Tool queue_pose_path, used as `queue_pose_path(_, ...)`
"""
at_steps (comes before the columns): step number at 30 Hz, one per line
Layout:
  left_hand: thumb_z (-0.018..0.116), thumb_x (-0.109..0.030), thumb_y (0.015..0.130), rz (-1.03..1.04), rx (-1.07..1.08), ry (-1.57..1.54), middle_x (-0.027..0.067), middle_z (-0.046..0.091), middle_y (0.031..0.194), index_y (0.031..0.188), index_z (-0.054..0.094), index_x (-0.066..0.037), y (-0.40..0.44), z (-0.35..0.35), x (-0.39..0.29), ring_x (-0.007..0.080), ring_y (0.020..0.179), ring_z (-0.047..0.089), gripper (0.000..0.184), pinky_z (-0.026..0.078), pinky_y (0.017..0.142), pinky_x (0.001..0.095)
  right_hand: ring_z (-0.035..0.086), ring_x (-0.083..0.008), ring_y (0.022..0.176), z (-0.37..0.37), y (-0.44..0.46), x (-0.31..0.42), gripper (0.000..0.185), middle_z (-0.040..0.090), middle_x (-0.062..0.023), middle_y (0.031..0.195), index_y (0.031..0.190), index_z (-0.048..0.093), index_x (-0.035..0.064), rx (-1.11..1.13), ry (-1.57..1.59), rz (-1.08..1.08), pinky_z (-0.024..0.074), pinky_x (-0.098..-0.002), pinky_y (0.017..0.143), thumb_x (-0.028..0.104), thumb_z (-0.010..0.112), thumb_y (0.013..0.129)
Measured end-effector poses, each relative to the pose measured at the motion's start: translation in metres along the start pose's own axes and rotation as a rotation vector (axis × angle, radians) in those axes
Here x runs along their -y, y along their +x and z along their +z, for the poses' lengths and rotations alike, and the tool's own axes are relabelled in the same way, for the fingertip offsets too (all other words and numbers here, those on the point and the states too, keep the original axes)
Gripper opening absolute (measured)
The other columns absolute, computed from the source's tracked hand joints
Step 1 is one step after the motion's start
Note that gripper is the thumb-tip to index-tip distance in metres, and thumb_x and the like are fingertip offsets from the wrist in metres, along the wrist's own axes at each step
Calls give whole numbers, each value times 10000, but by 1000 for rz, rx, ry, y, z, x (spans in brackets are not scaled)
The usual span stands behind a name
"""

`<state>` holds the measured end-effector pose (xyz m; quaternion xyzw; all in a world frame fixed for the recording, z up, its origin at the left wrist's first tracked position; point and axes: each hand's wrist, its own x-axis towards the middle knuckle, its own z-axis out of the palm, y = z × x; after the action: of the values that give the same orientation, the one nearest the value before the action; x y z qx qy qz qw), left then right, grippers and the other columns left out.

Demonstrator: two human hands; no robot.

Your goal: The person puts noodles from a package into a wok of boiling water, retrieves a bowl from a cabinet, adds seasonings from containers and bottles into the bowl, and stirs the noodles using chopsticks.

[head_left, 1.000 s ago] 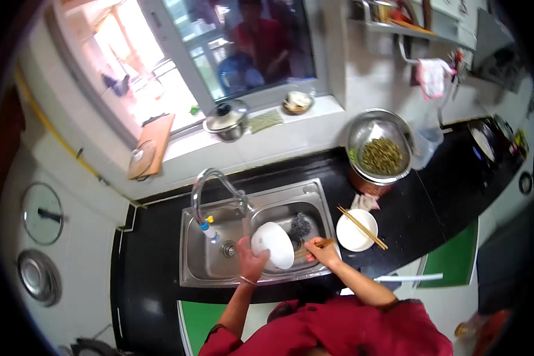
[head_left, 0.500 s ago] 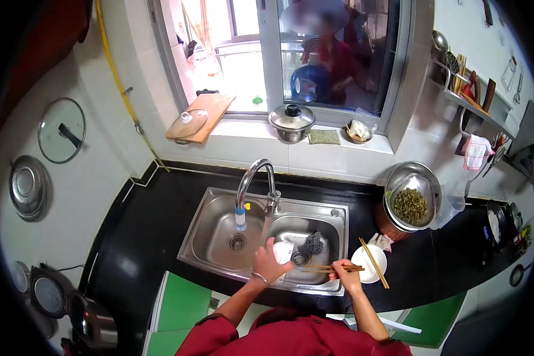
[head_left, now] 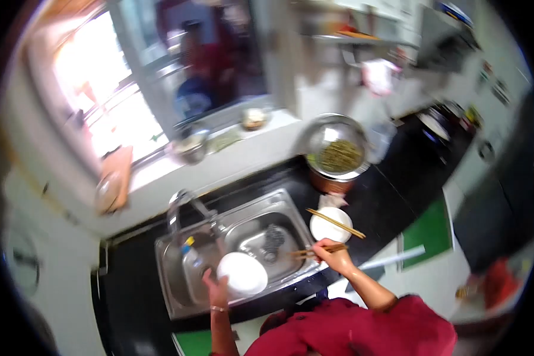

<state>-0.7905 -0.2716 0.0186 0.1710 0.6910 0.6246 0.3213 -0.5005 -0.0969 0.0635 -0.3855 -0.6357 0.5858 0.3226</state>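
At the left, the curved tap (head_left: 173, 215) stands over the left basin of the steel sink (head_left: 163, 267). Next comes the left hand (head_left: 217, 291), nearer to the person, its grip closed on the left side of a white bowl (head_left: 243, 274); blur hides how far the fingers wrap under it. The bowl is over the front of the sink, around the divider and the right basin, its round mouth showing toward the camera. To its right, and farther from the body, a dark scouring pad (head_left: 273, 238) sits in the right basin. Then come the held chopsticks (head_left: 303, 254), clamped in the grip of the right hand (head_left: 332, 256) — their long axis runs nearly sideways, with the tips over the basin pointing left. From those tips the bowl lies to the left and a little toward the person, near but apart, so the key relation looks like that short gap between bowl rim and tips. The left hand is clearly the nearer one to the bowl. Just beyond the right hand, on the black worktop (head_left: 130, 285), stands a second white bowl (head_left: 324, 230) — another pair of chopsticks (head_left: 340, 223) slants across its top.
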Motion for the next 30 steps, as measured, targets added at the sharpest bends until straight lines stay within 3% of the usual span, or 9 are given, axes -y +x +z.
queue_pose_path(2, 519, -145, 764, -99, 69, -84, 173, 387, 1120, 1222, 223, -103, -8, 5, -8, 296, 933, 471, 547, 442, 732, 398, 510, -60, 544, 0, -15, 6, 184, 538, 9, 601, 746, 542, 38, -60, 290, 178, 418, -195, 509, 208, 545, 818)
queue_pose_path(6, 482, -279, 753, -270, 237, -217, 123, 419, 1142, 1202, 346, -127, -4, 20, -1, 296, 985, 477, 493, 422, 754, 447, 519, -58, 542, -12, -53, 22, 206, 543, -3, 617, 753, 539, 34, -307, -131, 15, 422, -190, 482, 227, 532, 826)
queue_pose_path(8, 466, -331, 739, -392, 393, -280, 106, 431, 1151, 1195, 363, -120, 6, 29, 4, 291, 999, 476, 512, 415, 757, 449, 529, -69, 549, -24, -73, 13, 199, 552, -15, 636, 765, 546, 27, -352, 292, 159, 445, -201, 498, 218, 538, 817)
queue_pose_path(9, 451, -382, 726, -497, 499, -363, 88, 442, 1159, 1188, 380, -114, 5, 34, 6, 285, 1013, 475, 539, 409, 760, 451, 530, -70, 551, -33, -86, 12, 195, 554, -19, 642, 771, 547, 25, -418, 267, 153, 450, -204, 498, 216, 540, 815)
queue_pose_path(12, 438, -423, 701, -505, 729, -365, 79, 453, 1168, 1204, 364, -111, -5, 70, -7, 274, 1022, 472, 597, 415, 748, 427, 529, -81, 535, -61, -126, -2, 194, 556, -33, 651, 796, 542, 17, -617, 177, 108, 453, -204, 485, 209, 535, 821)
queue_pose_path(14, 452, -389, 695, -230, 841, -95, 95, 441, 1178, 1207, 362, -113, -21, 96, -14, 293, 1033, 460, 588, 409, 758, 438, 532, -92, 527, -83, -152, -7, 185, 553, -38, 652, 792, 538, 13, -680, 347, 82, 455, -213, 473, 196, 534, 822)
queue_pose_path(16, 456, -376, 694, -538, 863, -488, 115, 419, 1195, 1217, 350, -112, -61, 133, -46, 314, 1048, 445, 596, 397, 784, 453, 536, -95, 530, -103, -176, -14, 166, 550, -38, 669, 797, 528, 15, -791, 388, 65, 458, -213, 461, 179, 535, 823)
queue_pose_path(20, 473, -311, 701, -563, 938, -526, 142, 350, 1245, 1268, 259, -83, -102, 180, -34, 331, 1107, 389, 647, 382, 852, 470, 531, -83, 538, -157, -236, -26, 159, 553, -33, 674, 782, 528, 23, -901, 354, 89, 457, -206, 469, 177, 541, 819)
queue_pose_path(30, 510, -302, 692, -721, 994, -439, 120, 438, 1175, 1192, 361, -91, -222, 332, 25, 296, 1023, 466, 562, 449, 748, 418, 527, -81, 537, -292, -412, -57, 163, 549, -23, 623, 754, 549, 21, -1261, 91, 285, 437, -208, 475, 178, 552, 800)
